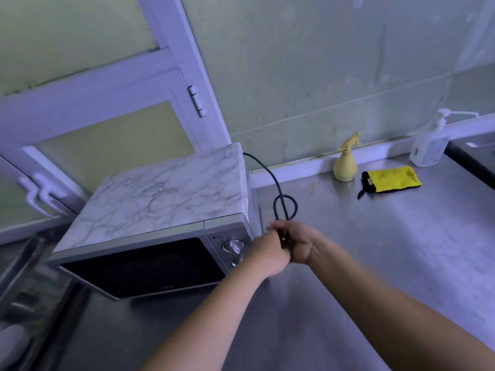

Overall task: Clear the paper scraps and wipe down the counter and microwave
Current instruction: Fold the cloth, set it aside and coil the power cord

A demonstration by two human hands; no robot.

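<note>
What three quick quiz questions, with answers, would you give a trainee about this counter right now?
1. True or false: the yellow cloth lies on the counter, beside the spray bottle.
2. Which stands nearer the microwave: the spray bottle or the pump bottle?
3. The left hand and right hand hold: A the cord, B the yellow cloth, C the pump bottle.
Key: 1 true; 2 spray bottle; 3 A.

Both arms extend forward, forearms converging. Left grip (269, 253) and right grip (298, 245) meet, touching, fingers curled round a black cord (277, 185).
</note>
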